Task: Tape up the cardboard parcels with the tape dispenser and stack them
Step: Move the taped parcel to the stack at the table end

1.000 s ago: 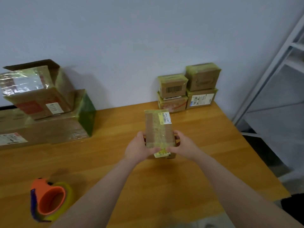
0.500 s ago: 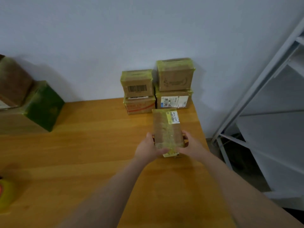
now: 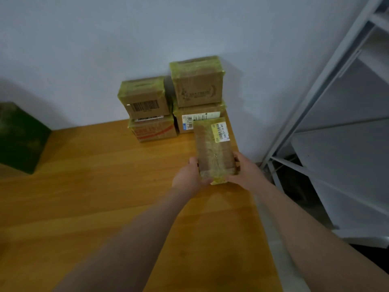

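Note:
A small taped cardboard parcel (image 3: 213, 147) with a yellow barcode label is held above the wooden table (image 3: 105, 186), near its right edge. My left hand (image 3: 188, 177) grips its near left side and my right hand (image 3: 245, 172) grips its near right side. Just beyond it, against the wall, stand two stacks of taped parcels: a left stack (image 3: 149, 110) of two boxes and a taller right stack (image 3: 197, 91) of two boxes. The held parcel's far end overlaps the right stack's lower box. The tape dispenser is out of view.
A dark green taped box (image 3: 21, 138) sits at the table's left edge of view. A grey metal shelving frame (image 3: 315, 98) stands right of the table, past its right edge. The wall runs behind the stacks.
The view has swung right and the parcel has travelled right and toward the stacks with both hands on it. The tape dispenser and the large boxes at the left have left the view.

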